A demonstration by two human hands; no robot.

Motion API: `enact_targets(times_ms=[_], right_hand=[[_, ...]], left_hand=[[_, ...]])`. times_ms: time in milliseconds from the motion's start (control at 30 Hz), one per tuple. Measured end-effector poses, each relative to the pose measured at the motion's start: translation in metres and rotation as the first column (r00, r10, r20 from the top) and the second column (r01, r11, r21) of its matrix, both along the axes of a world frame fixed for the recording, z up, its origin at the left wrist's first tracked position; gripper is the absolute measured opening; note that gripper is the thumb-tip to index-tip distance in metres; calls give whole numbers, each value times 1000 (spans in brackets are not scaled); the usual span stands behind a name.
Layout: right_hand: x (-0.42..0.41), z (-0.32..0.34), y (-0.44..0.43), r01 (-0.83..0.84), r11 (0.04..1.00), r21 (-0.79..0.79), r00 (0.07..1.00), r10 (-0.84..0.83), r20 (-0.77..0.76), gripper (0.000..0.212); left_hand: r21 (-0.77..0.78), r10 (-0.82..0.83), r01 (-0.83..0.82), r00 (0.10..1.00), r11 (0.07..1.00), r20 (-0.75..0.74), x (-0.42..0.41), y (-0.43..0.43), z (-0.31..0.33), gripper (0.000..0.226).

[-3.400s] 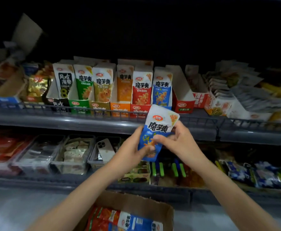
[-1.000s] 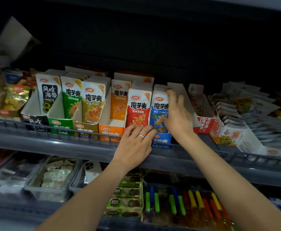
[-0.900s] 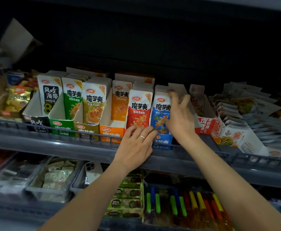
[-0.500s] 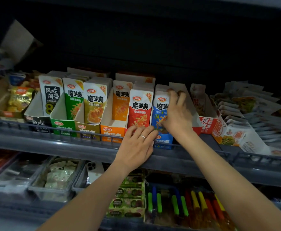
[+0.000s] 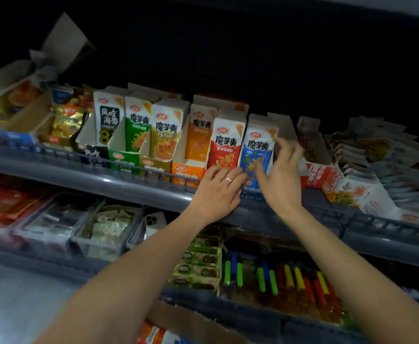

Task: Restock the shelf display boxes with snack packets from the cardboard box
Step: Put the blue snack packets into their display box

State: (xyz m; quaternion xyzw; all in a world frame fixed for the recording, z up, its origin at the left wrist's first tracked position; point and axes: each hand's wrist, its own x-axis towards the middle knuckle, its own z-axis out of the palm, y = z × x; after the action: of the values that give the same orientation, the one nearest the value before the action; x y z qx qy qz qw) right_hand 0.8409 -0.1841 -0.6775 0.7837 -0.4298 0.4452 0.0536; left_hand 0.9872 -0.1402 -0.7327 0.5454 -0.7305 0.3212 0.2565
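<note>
A row of display boxes stands on the upper shelf, each with upright snack packets. The blue packets (image 5: 258,147) fill the blue display box (image 5: 252,188), next to the red packets (image 5: 224,147). My left hand (image 5: 216,192) rests flat with straight fingers on the shelf rail in front of the red and blue boxes. My right hand (image 5: 281,175) hovers just right of the blue packets, fingers spread and relaxed, holding nothing. The cardboard box (image 5: 191,326) shows at the bottom edge with red and blue packets inside.
Orange (image 5: 198,137), yellow (image 5: 165,137), green (image 5: 136,132) and black (image 5: 108,125) packet boxes stand to the left. A red box (image 5: 320,170) and loose packets (image 5: 377,170) lie to the right. A phone (image 5: 154,222) and trays sit on the lower shelf.
My right hand has come away from the top of the blue packets, moving down and right. My left hand stays on the rail. The camera has tilted slightly.
</note>
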Motion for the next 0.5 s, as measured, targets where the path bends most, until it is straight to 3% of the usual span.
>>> enact_targets(times_ms=[67,200,300,367,500], right_hand=[[-11,-10,16,-62,992,-110,998,63,2,41],[-27,-41,54,-214,974,-76,970,202,-137,20],[-30,-79,83,-337,940,51,900,338,-274,16],[-29,-112,101,-387,905,176,836,425,-348,18],[-22,-182,138,-379,786,489,704,588,-399,14]], left_hand=[[67,-7,8,1000,998,-7,0,6,2,39],[122,-43,49,998,991,-55,4,38,-9,54],[196,-201,203,979,959,-30,24,80,-32,46],[323,-296,276,955,905,13,41,115,-58,34],[603,-289,230,957,764,1,76,187,-116,23]])
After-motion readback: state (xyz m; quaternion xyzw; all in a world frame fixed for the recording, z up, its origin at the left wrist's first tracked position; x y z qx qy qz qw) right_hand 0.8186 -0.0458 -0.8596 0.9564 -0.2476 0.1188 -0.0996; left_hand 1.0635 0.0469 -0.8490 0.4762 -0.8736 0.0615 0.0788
